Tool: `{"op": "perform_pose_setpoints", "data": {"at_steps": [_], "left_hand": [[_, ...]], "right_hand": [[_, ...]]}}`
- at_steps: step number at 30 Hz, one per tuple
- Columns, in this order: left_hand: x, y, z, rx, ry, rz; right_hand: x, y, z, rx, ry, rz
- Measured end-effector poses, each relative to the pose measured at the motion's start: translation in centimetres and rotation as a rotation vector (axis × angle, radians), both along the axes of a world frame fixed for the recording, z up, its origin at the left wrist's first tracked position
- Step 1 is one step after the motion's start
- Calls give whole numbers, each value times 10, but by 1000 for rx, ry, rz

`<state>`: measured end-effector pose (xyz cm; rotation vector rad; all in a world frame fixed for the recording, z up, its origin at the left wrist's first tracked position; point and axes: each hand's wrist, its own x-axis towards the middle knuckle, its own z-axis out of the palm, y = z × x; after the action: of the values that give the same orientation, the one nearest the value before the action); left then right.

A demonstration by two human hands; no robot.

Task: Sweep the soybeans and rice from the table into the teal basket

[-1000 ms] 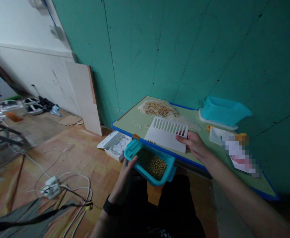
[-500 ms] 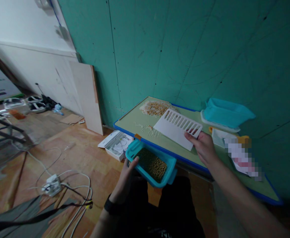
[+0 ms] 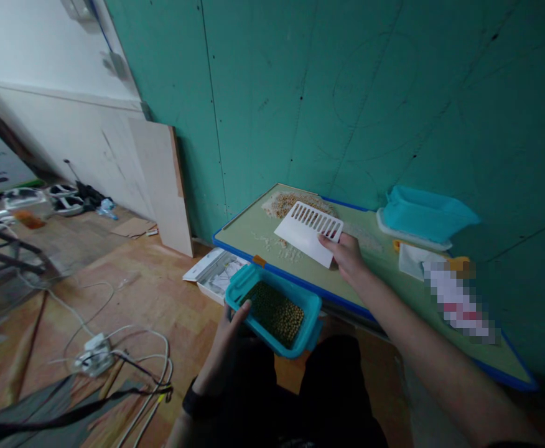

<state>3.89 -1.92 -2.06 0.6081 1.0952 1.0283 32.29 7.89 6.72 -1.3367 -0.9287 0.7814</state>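
Note:
My left hand [image 3: 228,333] holds a teal container [image 3: 272,309] half full of soybeans just below the near edge of a green table [image 3: 254,225] with a blue rim. My right hand [image 3: 347,255] grips a white slotted scraper [image 3: 308,231] by its right end and holds it over the table. A pile of soybeans mixed with rice [image 3: 286,202] lies at the table's far left, just behind the scraper. A few loose grains [image 3: 284,247] lie near the table's front edge.
A teal bin on a white lid [image 3: 424,214] and white paper items [image 3: 417,258] sit on the table's right part. An open white box [image 3: 214,270], a power strip with cables [image 3: 97,354] and a leaning board [image 3: 160,180] are on the wooden floor at left.
My right hand has moved the scraper from the table's near edge back and left toward the bean pile. The container in my left hand has dropped slightly lower.

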Motion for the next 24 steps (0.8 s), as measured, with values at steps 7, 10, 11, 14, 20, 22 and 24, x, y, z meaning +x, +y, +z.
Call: {"op": "perform_pose_setpoints", "data": {"at_steps": [7,10,11,14,20,22,24], "left_hand": [[-19,14,12,2,47,43],[-27,19,11,20,72,42],[-30,20,11,26,81,37],[-35,23,8,30,104,29],[-37,23,5,26,88,24],[-37,23,4,24,84,19],[-36,23,3,21,84,15]], "right_hand": [[-7,-1,0,-44,73,51],[-9,-1,0,-48,91,73],[-10,-2,1,-47,95,80],[-10,-2,0,-54,103,87],[-8,-3,-2,-69,96,139],[-9,-3,-2,-69,80,163],[-10,-4,-1,-69,66,184]]}}
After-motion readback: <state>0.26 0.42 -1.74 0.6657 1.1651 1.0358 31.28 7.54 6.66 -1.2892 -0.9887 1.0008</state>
